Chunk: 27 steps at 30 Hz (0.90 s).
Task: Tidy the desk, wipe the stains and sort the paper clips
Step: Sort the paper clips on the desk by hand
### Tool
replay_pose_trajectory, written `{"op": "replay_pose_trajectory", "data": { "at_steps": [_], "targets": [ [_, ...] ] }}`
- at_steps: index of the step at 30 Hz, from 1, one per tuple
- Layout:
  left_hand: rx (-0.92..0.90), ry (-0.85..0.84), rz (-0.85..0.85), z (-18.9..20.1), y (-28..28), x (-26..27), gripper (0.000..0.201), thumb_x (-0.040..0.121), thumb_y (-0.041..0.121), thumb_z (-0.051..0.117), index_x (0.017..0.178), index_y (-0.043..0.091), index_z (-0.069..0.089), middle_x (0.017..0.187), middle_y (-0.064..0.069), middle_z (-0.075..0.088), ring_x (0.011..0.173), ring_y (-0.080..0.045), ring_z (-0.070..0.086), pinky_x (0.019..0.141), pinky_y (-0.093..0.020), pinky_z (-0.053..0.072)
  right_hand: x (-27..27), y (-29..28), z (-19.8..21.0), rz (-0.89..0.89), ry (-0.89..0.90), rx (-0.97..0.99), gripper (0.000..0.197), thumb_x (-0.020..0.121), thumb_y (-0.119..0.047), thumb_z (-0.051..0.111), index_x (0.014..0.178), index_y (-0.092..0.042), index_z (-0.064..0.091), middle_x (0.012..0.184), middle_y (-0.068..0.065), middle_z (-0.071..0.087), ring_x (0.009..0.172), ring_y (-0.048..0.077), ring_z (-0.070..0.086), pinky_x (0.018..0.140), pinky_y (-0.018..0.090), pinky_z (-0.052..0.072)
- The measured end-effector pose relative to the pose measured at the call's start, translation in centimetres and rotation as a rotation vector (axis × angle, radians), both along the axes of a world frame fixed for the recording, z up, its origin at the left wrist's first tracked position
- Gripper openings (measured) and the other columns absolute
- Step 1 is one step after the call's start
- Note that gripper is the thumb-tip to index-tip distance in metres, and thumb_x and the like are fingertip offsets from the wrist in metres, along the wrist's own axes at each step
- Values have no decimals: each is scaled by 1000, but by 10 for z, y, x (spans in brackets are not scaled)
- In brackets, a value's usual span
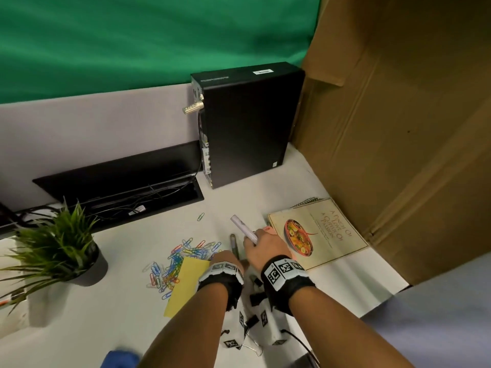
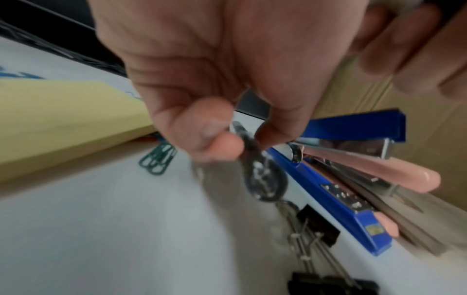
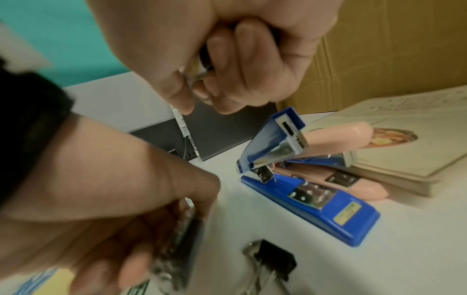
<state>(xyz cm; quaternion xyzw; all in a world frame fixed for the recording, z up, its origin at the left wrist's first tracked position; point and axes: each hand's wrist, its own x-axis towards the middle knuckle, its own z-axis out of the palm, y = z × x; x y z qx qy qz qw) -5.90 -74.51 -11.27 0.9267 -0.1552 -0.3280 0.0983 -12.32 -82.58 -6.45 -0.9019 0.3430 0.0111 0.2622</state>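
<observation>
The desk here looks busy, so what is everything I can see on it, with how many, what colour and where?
Paper clips: a heap, mixed colours, left of the hands; one stray farther back.
Yellow pad: one, partly over the heap.
Stapler: one, blue, open, beside the cookbook.
Binder clips: several, black, near edge.
Cookbook: one, beige, right.
Potted plant: one, green, left.
Computer: one, black, upright at back.
Left hand: pinches a dark pen.
Right hand: grips a pale marker.

Colourful paper clips (image 1: 177,258) heaped on white desk (image 1: 127,301), one stray beyond.
</observation>
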Motion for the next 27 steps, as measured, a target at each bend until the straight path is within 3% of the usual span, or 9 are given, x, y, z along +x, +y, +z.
{"op": "replay_pose_trajectory", "data": {
  "at_steps": [5, 8, 10, 12, 16, 21, 24, 27],
  "targets": [
    [-165, 177, 202, 8, 26, 6, 34, 82, 41, 54, 92, 9, 62, 90, -10, 66, 73, -25, 60, 65, -26, 48, 7, 13, -2, -25, -25, 23, 33, 92, -42, 42, 97, -13, 58, 81, 4, 53, 74, 26, 53, 66, 28, 45],
    [-243, 196, 277, 11, 52, 10, 28, 78, 38, 51, 85, 14, 62, 68, -5, 58, 60, -22, 57, 56, -23, 43, 19, 33, -2, 6, -26, 47, 33, 92, -43, 42, 95, -14, 57, 90, 11, 62, 78, 27, 56, 65, 28, 42],
    [-261, 143, 303, 14, 76, 15, 16, 74, 33, 52, 76, 19, 59, 61, -3, 53, 57, -22, 53, 57, -25, 42, 29, 52, -4, 26, -19, 69, 32, 92, -45, 42, 94, -16, 56, 91, 11, 62, 83, 29, 59, 65, 28, 41],
    [-237, 106, 308, 15, 105, 20, 11, 72, 30, 51, 65, 22, 51, 62, -2, 53, 60, -23, 55, 60, -27, 45, 40, 73, -5, 39, -8, 100, 29, 91, -46, 42, 88, -19, 53, 84, 7, 58, 78, 28, 56, 65, 28, 41],
    [-224, 89, 384, 18, 169, 29, 28, 81, 39, 51, 61, 20, 50, 64, -1, 55, 63, -24, 54, 64, -27, 44, 61, 121, -7, 121, -3, 122, 29, 91, -48, 43, 86, -22, 56, 79, 2, 54, 72, 25, 51, 64, 26, 40],
    [-219, 87, 567, 11, 258, 38, 32, 88, 40, 46, 89, 14, 65, 88, -12, 66, 94, -31, 64, 79, -33, 50, 88, 182, -12, 283, 46, 121, 34, 93, -45, 39, 91, -21, 63, 85, 5, 64, 74, 25, 53, 66, 27, 43],
    [-261, 124, 723, 1, 311, 39, 36, 87, 37, 45, 95, 8, 66, 82, -13, 64, 79, -30, 60, 72, -31, 46, 97, 218, -17, 345, 78, 99, 35, 94, -44, 40, 95, -20, 65, 87, 5, 64, 72, 24, 52, 65, 26, 41],
    [-442, 190, 938, -8, 349, 36, 30, 86, 34, 48, 74, 10, 59, 64, -7, 52, 62, -27, 47, 65, -32, 37, 101, 250, -23, 381, 64, 70, 28, 92, -41, 43, 89, -21, 64, 75, 1, 58, 67, 22, 51, 62, 25, 39]
  ]
}}
